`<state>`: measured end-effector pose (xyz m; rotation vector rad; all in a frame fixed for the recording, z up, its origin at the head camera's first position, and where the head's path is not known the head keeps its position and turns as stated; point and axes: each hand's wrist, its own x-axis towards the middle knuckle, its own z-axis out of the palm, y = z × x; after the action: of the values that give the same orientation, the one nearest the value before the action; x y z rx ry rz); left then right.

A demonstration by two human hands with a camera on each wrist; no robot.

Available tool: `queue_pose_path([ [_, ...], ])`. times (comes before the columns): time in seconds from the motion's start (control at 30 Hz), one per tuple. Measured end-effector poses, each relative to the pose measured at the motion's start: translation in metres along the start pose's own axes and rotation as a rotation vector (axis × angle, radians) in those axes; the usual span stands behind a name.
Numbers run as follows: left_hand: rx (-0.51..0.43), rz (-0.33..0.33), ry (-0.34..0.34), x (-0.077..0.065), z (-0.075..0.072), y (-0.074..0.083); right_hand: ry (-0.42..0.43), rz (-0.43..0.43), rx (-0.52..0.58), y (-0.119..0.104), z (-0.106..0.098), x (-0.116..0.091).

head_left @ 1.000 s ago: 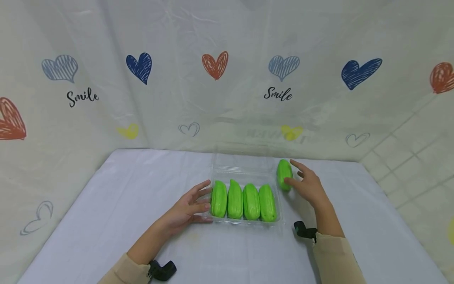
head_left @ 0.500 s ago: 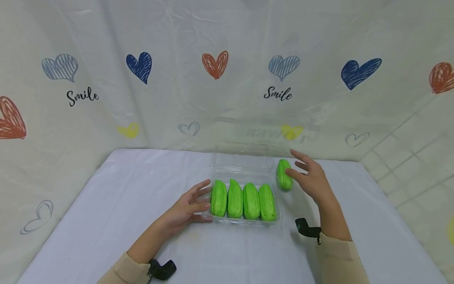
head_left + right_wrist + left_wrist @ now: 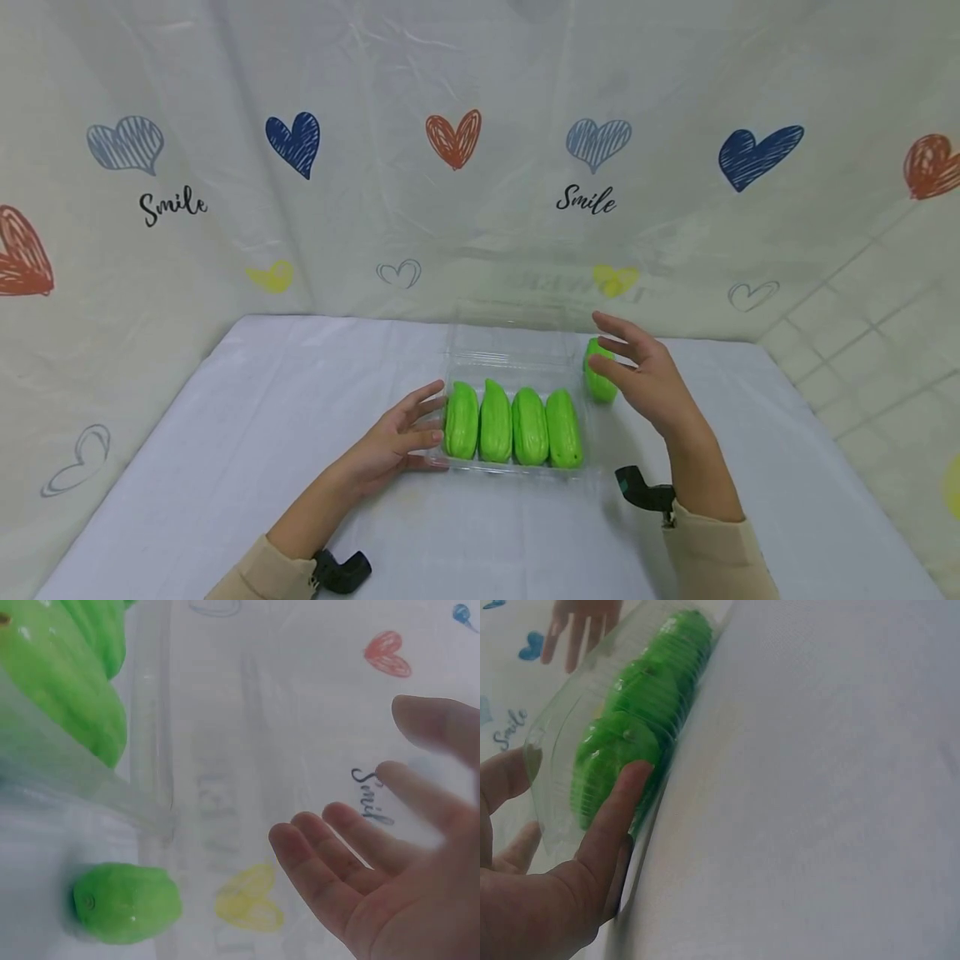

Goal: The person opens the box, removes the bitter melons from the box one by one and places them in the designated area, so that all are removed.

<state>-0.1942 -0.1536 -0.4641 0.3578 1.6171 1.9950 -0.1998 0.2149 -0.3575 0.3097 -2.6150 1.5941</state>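
Note:
Several bright green, ridged, gourd-like vegetables point(image 3: 529, 427) lie side by side in a clear plastic clamshell box point(image 3: 510, 471), its lid standing open at the back. My left hand point(image 3: 386, 442) is at the box's left end, its spread fingers and thumb touching the clear wall, as the left wrist view also shows. Behind the box's right side, one loose green vegetable point(image 3: 127, 902) lies on the cloth. My right hand point(image 3: 648, 379) is raised above and in front of it in the head view, partly covering it. Its fingers point(image 3: 307, 866) are spread, holding nothing, apart from the vegetable in the right wrist view.
A white cloth point(image 3: 300, 375) covers the table. Behind it hangs a pale curtain point(image 3: 510, 233) printed with hearts and "Smile". The box's transparent lid point(image 3: 510, 333) leans toward the curtain. Black wrist cameras point(image 3: 341, 572) sit at both cuffs.
My right hand has come off the loose vegetable, lifting up, then shifting slightly left above it. The vegetable stays where it lay. My left hand and the box have not visibly moved.

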Motion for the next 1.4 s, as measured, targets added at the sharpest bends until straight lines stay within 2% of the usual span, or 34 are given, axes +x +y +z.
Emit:
queue_pose_path([
  [0.7, 0.0, 0.0, 0.006, -0.002, 0.0, -0.002, -0.137, -0.019, 0.023, -0.007, 0.039, 0.0],
  [0.9, 0.0, 0.002, 0.005, -0.001, 0.001, -0.001, -0.17, -0.048, 0.037, -0.008, 0.05, -0.001],
  [1.17, -0.005, 0.002, 0.004, 0.0, 0.002, -0.001, -0.176, -0.069, 0.02, -0.007, 0.06, 0.0],
  [1.4, -0.005, 0.002, 0.007, 0.0, 0.002, -0.001, -0.222, -0.075, -0.013, -0.006, 0.068, 0.0],
])
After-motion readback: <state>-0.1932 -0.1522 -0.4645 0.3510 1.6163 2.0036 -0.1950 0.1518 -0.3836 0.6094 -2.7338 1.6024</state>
